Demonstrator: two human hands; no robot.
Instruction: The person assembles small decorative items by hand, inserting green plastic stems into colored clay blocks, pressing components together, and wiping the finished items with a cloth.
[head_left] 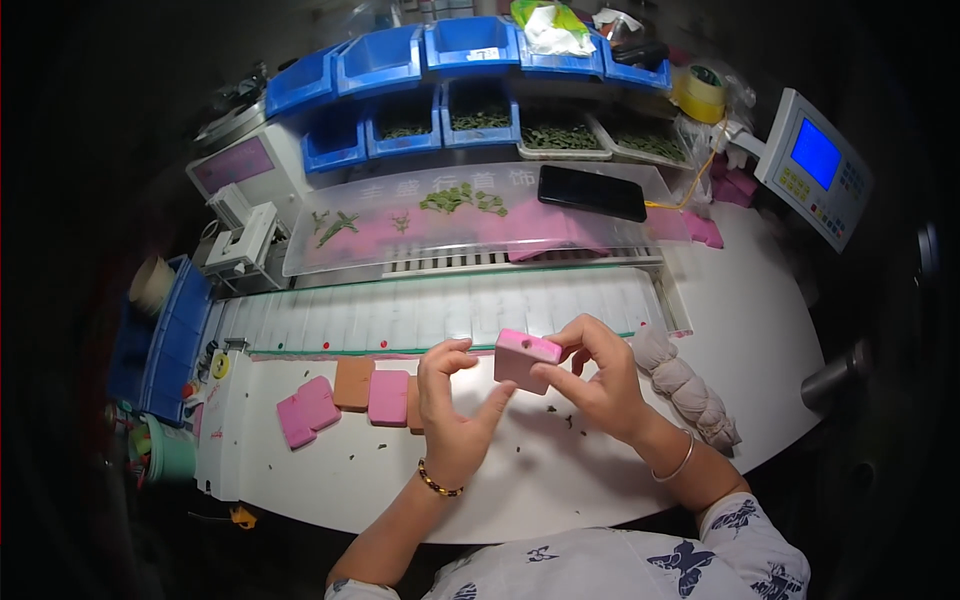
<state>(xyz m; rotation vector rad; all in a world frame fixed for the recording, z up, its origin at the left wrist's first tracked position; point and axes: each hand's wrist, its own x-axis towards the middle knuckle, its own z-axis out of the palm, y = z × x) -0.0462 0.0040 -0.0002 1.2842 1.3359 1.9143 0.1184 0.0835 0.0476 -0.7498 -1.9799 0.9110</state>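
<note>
Clamping right fingers (592, 332) on one pink block (518, 368), spreading left fingers (436, 362) apart nearby; seemingly midway, with other blocks (388, 398) unheld on the counter (370, 490).

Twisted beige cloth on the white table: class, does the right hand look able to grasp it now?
Probably not at once: the right hand holds a pink block, which would likely need setting down first. Otherwise the way looks free, as the twisted beige cloth lies close beside that hand.
</note>
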